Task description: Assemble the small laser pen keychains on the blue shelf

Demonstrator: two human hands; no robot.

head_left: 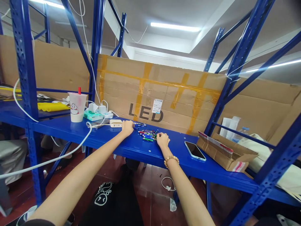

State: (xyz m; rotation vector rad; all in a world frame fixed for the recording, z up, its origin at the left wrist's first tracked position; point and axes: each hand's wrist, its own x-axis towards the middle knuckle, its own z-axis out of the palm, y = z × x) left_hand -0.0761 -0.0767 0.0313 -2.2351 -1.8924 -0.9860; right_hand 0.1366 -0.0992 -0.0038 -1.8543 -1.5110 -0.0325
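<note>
A pile of shiny pens (148, 135) in green, red, blue and other colours lies on the blue shelf top in front of me. Behind it, to the left, are a few blue pens (140, 124). My left hand (127, 127) has its fingers closed beside those blue pens, close to a white power strip (116, 123); its fingertips are partly hidden. At the right end of the pile, my right hand (163, 139), with a bead bracelet on the wrist, curls its fingers against the pens. What either hand grips is too small to make out.
A phone (195, 151) and an open cardboard box (227, 152) lie on the right. On the left stand a cup with a red straw (77, 107) and a green packet (93, 115). A white cable (70, 152) hangs across the left front. Cardboard (178, 108) backs the shelf between blue posts (25, 78).
</note>
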